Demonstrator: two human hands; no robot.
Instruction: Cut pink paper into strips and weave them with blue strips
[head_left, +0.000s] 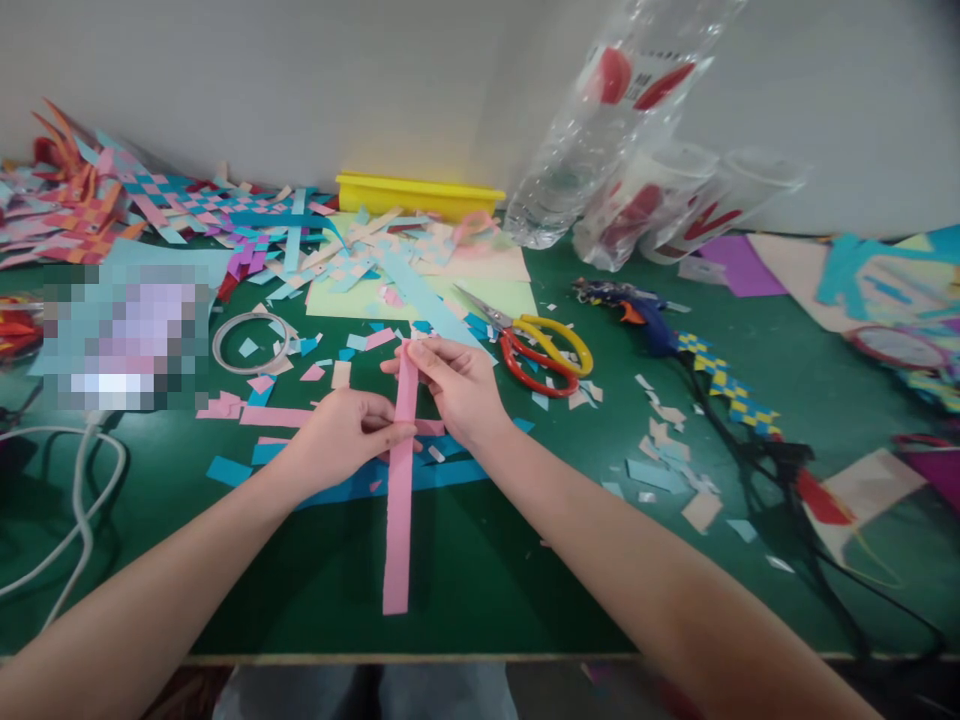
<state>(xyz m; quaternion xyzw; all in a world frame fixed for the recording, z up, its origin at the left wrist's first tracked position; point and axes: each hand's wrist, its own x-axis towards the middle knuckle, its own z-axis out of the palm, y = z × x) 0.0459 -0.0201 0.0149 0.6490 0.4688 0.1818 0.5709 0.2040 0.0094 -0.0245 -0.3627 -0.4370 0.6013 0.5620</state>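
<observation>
A long pink paper strip [398, 530] runs nearly upright in view between my hands, its lower end hanging toward the table's front edge. My left hand [352, 430] pinches it around the middle, thumb across the front. At its top end, my right hand [454, 385] grips it between thumb and fingers. Beneath the hands lie blue paper strips [442, 478] and another pink strip [277, 418]. Just right of my right hand rest scissors with red and yellow handles [551, 350], blades apart. A roll of clear tape [251, 343] lies to the left.
Paper scraps [664, 450] litter the green table [525, 590]. Woven paper strips [180, 195] pile up at the back left, near a yellow tray [420, 195]. Bagged cups [637, 195] lean on the wall. A hot glue gun [652, 320] with a cord lies right; a white cable [82, 500] lies left.
</observation>
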